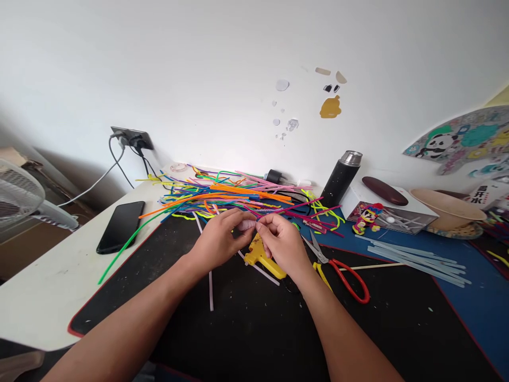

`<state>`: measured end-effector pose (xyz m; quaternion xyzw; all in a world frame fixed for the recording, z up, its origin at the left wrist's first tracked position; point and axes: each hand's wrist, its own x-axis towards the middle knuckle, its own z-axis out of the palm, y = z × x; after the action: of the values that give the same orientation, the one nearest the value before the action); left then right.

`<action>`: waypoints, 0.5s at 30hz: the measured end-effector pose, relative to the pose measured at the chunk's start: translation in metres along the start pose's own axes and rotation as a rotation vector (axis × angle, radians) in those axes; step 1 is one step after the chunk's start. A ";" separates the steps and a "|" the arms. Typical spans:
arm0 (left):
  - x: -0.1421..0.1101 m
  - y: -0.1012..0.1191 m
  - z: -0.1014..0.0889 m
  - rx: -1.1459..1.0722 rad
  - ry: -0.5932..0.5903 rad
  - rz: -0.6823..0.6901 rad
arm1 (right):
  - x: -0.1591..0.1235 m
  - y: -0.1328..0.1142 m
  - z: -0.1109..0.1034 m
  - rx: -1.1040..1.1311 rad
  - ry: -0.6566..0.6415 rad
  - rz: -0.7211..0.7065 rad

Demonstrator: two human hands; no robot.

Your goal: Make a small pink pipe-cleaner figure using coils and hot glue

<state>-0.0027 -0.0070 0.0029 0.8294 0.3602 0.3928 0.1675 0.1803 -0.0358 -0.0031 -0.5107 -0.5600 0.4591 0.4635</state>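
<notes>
My left hand [222, 237] is closed round a small, pale lilac piece of coiled pipe cleaner [246, 225]. With thumb and fingertips together, my right hand [280, 241] pinches the right end of that piece. Just below the hands lies a yellow glue gun [264, 260], partly covered by my right hand. Loose pale pipe cleaners lie on the black mat, one [211, 292] under my left wrist and another [268, 275] beside the glue gun. Red-handled scissors [350, 273] rest half open to the right of my right hand.
Behind the hands spreads a pile of coloured pipe cleaners [222, 193]. A phone [121, 227] lies at left, near a fan [19, 193]. To the right are a black flask [341, 180], a small figurine [368, 218], a tissue box [397, 212] and translucent glue sticks [421, 261].
</notes>
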 end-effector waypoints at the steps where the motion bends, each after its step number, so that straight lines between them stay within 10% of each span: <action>1: 0.000 0.000 0.000 -0.008 -0.014 -0.020 | 0.000 0.001 0.000 -0.046 0.021 -0.008; 15: -0.001 -0.003 0.005 0.010 -0.060 -0.054 | 0.000 0.001 0.001 -0.170 0.081 -0.016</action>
<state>-0.0004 -0.0062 -0.0025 0.8315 0.3793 0.3615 0.1847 0.1799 -0.0360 -0.0045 -0.5620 -0.5817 0.3852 0.4443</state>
